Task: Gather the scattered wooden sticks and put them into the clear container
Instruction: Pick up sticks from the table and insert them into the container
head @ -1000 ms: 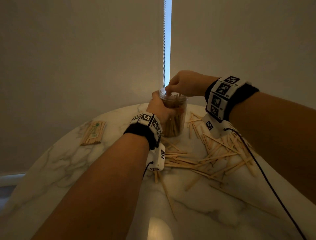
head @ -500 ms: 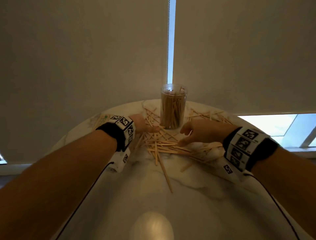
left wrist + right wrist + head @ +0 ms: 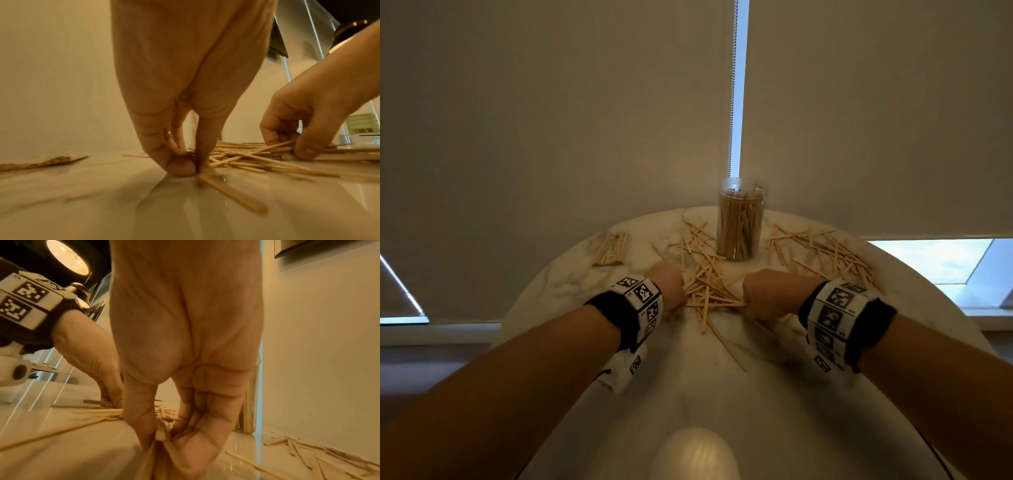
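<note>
The clear container [image 3: 740, 219] stands upright at the table's far side, packed with sticks. Loose wooden sticks [image 3: 710, 289] lie in a heap in front of it, between my two hands. My left hand [image 3: 671, 287] is at the heap's left end; in the left wrist view the left hand [image 3: 195, 167] has thumb and fingertip down on the table, pinching stick ends. My right hand [image 3: 753, 294] is at the right end; in the right wrist view the right hand [image 3: 164, 438] has thumb and curled fingers gripping a few stick ends [image 3: 161, 432].
More sticks [image 3: 822, 253] are scattered to the right of the container, and a few [image 3: 693, 236] to its left. A packet of sticks [image 3: 611, 248] lies at the far left of the round marble table [image 3: 688, 394]. Roller blinds hang behind.
A second ago my left hand held the container while the right put sticks in. Both hands have since dropped to the heap and closed in on its two ends.
</note>
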`<action>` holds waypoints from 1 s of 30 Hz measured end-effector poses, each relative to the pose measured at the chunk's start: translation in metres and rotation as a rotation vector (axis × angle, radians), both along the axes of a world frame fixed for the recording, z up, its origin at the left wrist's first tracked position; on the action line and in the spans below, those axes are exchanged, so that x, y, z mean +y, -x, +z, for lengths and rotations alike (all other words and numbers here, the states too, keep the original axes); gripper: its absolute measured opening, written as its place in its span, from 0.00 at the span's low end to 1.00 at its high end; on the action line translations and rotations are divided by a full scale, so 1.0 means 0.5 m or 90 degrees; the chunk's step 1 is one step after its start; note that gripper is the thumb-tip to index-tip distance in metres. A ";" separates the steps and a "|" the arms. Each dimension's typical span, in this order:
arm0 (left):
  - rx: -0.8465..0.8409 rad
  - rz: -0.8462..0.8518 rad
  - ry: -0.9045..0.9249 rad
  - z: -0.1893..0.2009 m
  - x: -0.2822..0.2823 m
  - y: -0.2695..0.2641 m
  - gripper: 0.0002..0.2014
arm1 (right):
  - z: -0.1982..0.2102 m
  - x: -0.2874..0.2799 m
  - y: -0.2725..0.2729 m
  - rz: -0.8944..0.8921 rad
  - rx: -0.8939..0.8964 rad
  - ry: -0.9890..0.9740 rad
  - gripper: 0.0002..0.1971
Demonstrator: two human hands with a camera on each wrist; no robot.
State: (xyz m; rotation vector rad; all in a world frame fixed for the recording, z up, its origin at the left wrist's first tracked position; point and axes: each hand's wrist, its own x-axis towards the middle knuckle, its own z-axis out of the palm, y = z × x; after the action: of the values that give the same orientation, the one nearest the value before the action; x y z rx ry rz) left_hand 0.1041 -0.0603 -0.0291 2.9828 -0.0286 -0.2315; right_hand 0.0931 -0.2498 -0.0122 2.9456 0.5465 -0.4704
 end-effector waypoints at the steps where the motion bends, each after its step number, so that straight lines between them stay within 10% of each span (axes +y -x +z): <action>1: 0.006 -0.002 -0.001 0.003 0.001 0.005 0.11 | 0.001 0.002 0.008 0.000 -0.001 0.008 0.17; 6: 0.034 0.011 0.030 0.005 -0.005 0.020 0.17 | 0.005 0.004 0.045 0.021 -0.009 0.017 0.09; 11: 0.050 0.090 -0.028 -0.017 -0.026 0.042 0.59 | 0.002 -0.005 0.056 0.026 -0.026 0.023 0.09; 18: 0.035 -0.024 -0.073 0.024 -0.009 0.046 0.18 | 0.000 -0.023 0.074 0.003 -0.003 0.019 0.14; 30: 0.065 0.020 -0.108 0.016 -0.006 0.060 0.17 | 0.010 -0.053 0.092 -0.089 -0.013 -0.081 0.16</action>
State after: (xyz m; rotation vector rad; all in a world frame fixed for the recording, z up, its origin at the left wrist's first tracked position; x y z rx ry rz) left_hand 0.0743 -0.0631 -0.0208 3.1316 0.0520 -0.4004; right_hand 0.0470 -0.2760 -0.0070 3.1215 0.3836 -0.4347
